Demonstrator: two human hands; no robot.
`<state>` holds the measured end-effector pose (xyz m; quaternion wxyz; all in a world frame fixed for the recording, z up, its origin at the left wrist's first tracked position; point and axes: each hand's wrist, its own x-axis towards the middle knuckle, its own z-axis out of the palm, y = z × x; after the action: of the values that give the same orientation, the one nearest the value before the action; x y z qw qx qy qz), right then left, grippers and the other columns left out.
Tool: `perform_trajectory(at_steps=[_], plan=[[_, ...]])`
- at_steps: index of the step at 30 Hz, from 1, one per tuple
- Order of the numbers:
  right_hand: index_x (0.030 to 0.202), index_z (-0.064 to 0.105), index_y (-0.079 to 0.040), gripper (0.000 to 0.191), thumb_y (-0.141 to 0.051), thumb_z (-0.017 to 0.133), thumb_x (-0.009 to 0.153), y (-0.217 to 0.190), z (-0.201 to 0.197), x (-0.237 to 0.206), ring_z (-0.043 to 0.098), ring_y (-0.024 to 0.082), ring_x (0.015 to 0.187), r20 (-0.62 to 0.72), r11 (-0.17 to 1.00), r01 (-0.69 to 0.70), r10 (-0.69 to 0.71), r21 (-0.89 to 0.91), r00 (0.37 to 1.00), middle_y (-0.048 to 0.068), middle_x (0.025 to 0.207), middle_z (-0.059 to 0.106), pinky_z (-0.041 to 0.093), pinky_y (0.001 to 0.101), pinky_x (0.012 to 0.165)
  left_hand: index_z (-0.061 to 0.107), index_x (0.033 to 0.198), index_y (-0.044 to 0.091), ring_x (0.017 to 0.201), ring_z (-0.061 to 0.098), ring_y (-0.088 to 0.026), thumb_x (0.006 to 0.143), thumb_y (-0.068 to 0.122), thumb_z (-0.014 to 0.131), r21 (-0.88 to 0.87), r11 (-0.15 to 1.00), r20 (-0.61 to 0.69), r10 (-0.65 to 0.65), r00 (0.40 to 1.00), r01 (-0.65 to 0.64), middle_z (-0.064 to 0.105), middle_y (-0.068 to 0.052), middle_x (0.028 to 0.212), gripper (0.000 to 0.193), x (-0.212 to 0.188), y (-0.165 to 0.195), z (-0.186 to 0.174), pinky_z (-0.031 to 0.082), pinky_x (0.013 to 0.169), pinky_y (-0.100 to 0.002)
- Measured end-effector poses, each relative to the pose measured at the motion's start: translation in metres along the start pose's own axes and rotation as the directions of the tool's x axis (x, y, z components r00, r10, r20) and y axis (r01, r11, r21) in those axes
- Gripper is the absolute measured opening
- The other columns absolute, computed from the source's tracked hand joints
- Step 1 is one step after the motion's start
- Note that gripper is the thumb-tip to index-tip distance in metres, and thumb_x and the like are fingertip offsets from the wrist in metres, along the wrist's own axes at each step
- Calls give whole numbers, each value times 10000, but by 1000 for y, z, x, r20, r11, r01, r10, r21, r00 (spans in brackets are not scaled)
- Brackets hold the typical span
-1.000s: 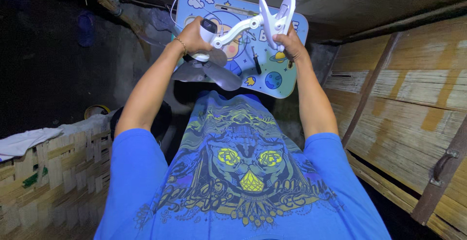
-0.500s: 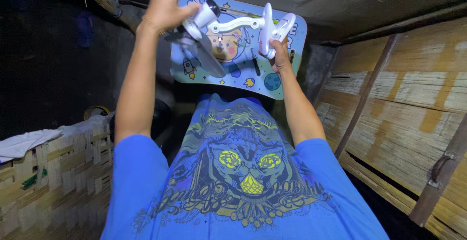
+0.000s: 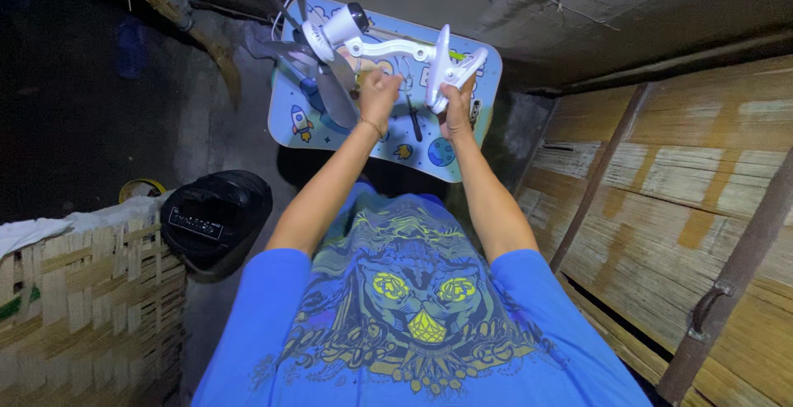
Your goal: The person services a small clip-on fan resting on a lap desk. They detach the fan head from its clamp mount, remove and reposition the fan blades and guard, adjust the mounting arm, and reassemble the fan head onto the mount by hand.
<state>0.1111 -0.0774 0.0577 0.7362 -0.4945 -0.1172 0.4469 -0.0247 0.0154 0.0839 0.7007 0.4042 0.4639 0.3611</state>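
A white clip-on fan (image 3: 388,46) with grey blades (image 3: 326,85) is held up over a small blue table (image 3: 462,163) printed with rockets and planets. My right hand (image 3: 450,101) grips the fan's white clamp (image 3: 450,64) at its right end. My left hand (image 3: 378,93) is just below the fan's white arm with its fingers curled shut, and I see nothing in it. The fan's motor head (image 3: 340,23) points up and left. A dark screwdriver (image 3: 413,118) lies on the table between my hands.
A black rounded box-like object (image 3: 215,217) sits on the floor at the left. Woven bamboo panels (image 3: 74,308) with a white cloth (image 3: 41,229) stand at the left, and a bamboo-slat wall (image 3: 677,209) runs along the right. A bamboo pole (image 3: 198,31) leans at the back.
My left hand has come off the fan's motor head and dropped to just below the fan's arm. The fan has tilted and sits higher over the table. My right hand stays on the clamp.
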Motion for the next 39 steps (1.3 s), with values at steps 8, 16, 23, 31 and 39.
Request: perform_trajectory(at_steps=[8,16,23,31,39], plan=[[1641,121,-231,921,-90,620,880,14,30,-9,646,287,1128,-43,996,30,-27,79,999,156,1398,522,626,416,788,544,1199,55,807,602,-122,870,-2,760,-417,906,-45,54,998,-67,636,-44,993,398,46,42,-27,489,655,-270],[1642,99,-260,938,-77,600,870,29,72,-1,637,274,1120,-106,994,40,-30,101,994,134,1405,489,623,430,750,570,1200,51,1011,647,-232,944,164,622,-636,760,24,-155,988,135,649,-77,1080,285,87,87,-62,540,892,-415],[1576,198,-235,812,-137,599,877,31,81,-1,671,291,944,-143,998,4,5,69,990,173,1245,543,599,435,600,529,1392,21,1293,547,-326,1022,314,508,-710,672,48,-256,966,213,575,-120,1365,472,92,90,-70,410,1143,-520],[1522,229,-237,734,-190,582,879,28,80,-7,676,264,933,-211,998,-64,64,6,975,171,1215,563,610,412,587,488,1457,101,1324,528,-322,1012,255,442,-651,721,96,-230,968,236,580,-109,1354,473,92,81,-68,404,1147,-472],[1603,-38,-250,1072,-76,717,862,38,76,-17,509,270,1326,-228,995,96,-97,-17,969,117,1527,407,516,378,1037,565,1341,101,1147,607,-236,918,41,557,-667,727,105,-128,986,165,612,-63,1216,427,87,76,-70,479,1056,-440]])
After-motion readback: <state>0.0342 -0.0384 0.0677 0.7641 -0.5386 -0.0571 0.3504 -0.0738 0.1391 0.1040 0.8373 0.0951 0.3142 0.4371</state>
